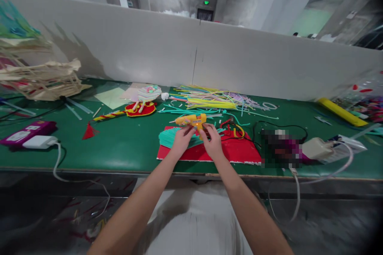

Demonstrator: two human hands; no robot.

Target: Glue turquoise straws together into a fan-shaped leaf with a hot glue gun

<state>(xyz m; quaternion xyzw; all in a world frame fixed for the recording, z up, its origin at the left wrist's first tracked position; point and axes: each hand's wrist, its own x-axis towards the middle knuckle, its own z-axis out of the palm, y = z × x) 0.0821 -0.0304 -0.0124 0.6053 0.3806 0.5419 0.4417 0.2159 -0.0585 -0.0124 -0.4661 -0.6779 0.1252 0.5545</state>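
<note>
A yellow hot glue gun [190, 120] points left above the work, a pale glue stick [214, 115] poking out of its back end. My right hand [212, 139] is closed around its handle. My left hand [182, 139] has its fingers closed at the gun's underside, by the trigger; the fingertips are partly hidden. Just below lies a turquoise fan-like piece [170, 137] of fuzzy stems laid side by side, partly covered by my left hand. It rests on a red board [239, 152]. Red and yellow bent stems [236, 130] lie at the board's right.
Loose pastel pipe cleaners [209, 101] spread behind. To the left are a tasselled red-and-yellow ornament [140, 108] and a wooden stick model [44, 81]. Purple power strips with white plugs [40, 142] stand both sides. A yellow bar [342, 112] lies right, and a white partition [134, 48] borders the green table.
</note>
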